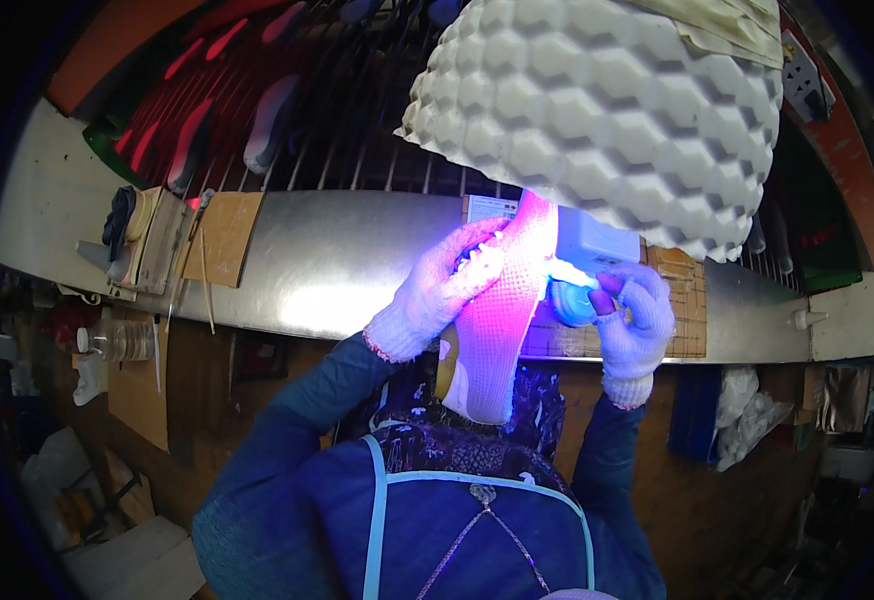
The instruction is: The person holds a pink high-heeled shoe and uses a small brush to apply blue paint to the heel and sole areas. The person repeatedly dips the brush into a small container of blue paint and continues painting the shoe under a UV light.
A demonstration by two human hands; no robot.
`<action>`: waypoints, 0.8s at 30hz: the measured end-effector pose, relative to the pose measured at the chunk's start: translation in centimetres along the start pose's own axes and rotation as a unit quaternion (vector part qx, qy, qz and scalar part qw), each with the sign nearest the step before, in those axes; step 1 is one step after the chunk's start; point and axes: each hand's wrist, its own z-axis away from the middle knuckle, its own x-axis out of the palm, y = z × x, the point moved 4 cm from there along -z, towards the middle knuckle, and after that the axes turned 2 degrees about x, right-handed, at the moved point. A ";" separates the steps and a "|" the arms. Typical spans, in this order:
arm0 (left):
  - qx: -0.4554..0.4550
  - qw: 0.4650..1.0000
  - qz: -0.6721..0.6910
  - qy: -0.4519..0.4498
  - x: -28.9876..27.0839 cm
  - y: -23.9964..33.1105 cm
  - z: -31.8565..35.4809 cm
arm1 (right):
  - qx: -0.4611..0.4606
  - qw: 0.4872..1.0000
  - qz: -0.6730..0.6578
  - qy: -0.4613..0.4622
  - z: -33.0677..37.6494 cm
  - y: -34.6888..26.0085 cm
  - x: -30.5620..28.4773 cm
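Under bright pink and blue light, a long shoe sole (497, 345) with a finely textured face is held upright, its lower end toward my body. My left hand (437, 290), in a white knitted glove with bare fingertips, grips its left edge. My right hand (637, 315), gloved the same way, pinches a short pale stick-like tool (574, 274), perhaps a small brush. The tool's tip is at the right edge of the sole; glare hides whether they touch. Just below it is a round blue-lit container (573, 304), partly covered by the tool.
A white dimpled foam sheet (607, 120) hangs over the work spot. Beyond the metal bench (327, 260), several soles (192, 140) lie on a rack of rods under red light. Cardboard (229, 235) and thin sticks (205, 280) lie left; a clear bottle (122, 340) is lower left.
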 end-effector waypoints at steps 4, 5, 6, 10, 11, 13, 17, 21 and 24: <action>0.002 1.000 0.011 0.016 0.0 0.3 -0.3 | -0.009 1.000 0.021 -0.003 0.3 -0.7 -0.1; 0.000 1.000 0.016 0.015 0.0 0.3 -0.4 | -0.009 1.000 0.023 -0.003 0.4 -0.9 -0.1; -0.006 1.000 0.020 0.022 -0.1 0.2 -0.5 | -0.017 0.999 0.031 -0.006 0.5 -1.1 -0.1; -0.010 0.998 0.049 0.031 0.0 0.1 -0.6 | -0.038 0.998 0.055 -0.018 0.9 -1.7 -0.4; -0.016 0.997 0.061 0.034 -0.1 0.0 -0.5 | -0.043 0.997 0.059 -0.020 1.1 -1.8 -0.4; -0.015 0.997 0.074 0.031 0.0 0.0 -0.6 | -0.049 0.998 0.009 -0.046 1.2 -1.6 -0.4; -0.011 0.994 0.106 0.029 0.3 -0.3 -0.8 | 0.105 0.972 -0.208 0.007 1.9 -0.2 1.5; 0.013 0.993 0.117 -0.003 0.1 -0.6 0.5 | 0.252 0.915 -0.315 0.021 3.7 0.5 4.2; 0.002 0.995 0.097 0.033 -0.7 -1.3 0.9 | 0.317 0.879 -0.354 -0.035 5.5 -0.1 4.4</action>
